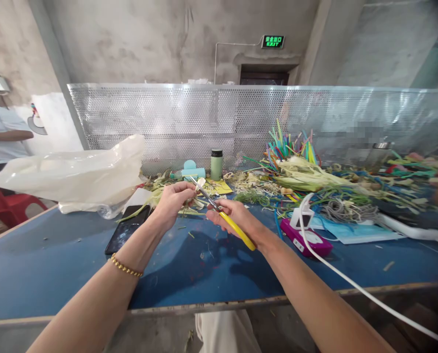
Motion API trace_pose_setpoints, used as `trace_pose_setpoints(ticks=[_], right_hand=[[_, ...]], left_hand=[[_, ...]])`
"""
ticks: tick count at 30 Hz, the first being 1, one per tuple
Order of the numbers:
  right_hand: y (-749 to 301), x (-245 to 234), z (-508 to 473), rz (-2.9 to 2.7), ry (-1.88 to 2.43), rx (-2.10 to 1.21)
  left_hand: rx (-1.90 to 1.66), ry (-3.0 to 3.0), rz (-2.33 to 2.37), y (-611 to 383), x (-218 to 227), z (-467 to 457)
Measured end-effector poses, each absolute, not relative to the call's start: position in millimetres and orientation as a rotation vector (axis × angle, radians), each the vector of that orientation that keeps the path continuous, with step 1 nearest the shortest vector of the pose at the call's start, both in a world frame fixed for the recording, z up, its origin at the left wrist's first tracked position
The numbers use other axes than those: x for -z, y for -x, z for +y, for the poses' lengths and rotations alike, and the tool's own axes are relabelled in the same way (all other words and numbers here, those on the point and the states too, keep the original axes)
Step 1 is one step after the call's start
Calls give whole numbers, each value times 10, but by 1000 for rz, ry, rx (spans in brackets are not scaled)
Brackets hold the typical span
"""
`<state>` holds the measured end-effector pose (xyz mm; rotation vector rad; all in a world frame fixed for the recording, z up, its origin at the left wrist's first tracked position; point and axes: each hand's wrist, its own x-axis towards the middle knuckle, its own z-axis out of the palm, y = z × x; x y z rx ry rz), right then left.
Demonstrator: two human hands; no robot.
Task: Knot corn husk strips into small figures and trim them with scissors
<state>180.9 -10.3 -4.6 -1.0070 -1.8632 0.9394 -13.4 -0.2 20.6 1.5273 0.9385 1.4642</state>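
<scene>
My right hand [231, 214] is closed round a pair of yellow-handled pliers [224, 216], whose metal jaws point up and left. My left hand [174, 200] is pinched on a small pale piece [200, 183] held right at the tip of the jaws. Both hands hover above the blue tabletop [57, 264], just in front of scattered green and pale strands [189, 212]. A gold bead bracelet [125, 267] sits on my left wrist.
A black phone [128, 228] lies left of my hands. A big white plastic bag [72, 175] is at the left. A green flask [216, 164], a teal bottle, a magenta power bank [306, 239] with white cable, and heaps of coloured strips [314, 181] lie behind. Another person stands far left.
</scene>
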Motion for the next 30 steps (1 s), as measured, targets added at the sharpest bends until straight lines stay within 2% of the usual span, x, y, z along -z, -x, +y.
trace_pose_setpoints(ticks=[23,30], right_hand=[[-1858,-3,-141,-1886,1023,-935],[-1882,10,-110,-1878,1022,-931]], left_hand=[[-1429,-1583,984,179,-202,43],[-1222,-1377,868,269,-296,2]])
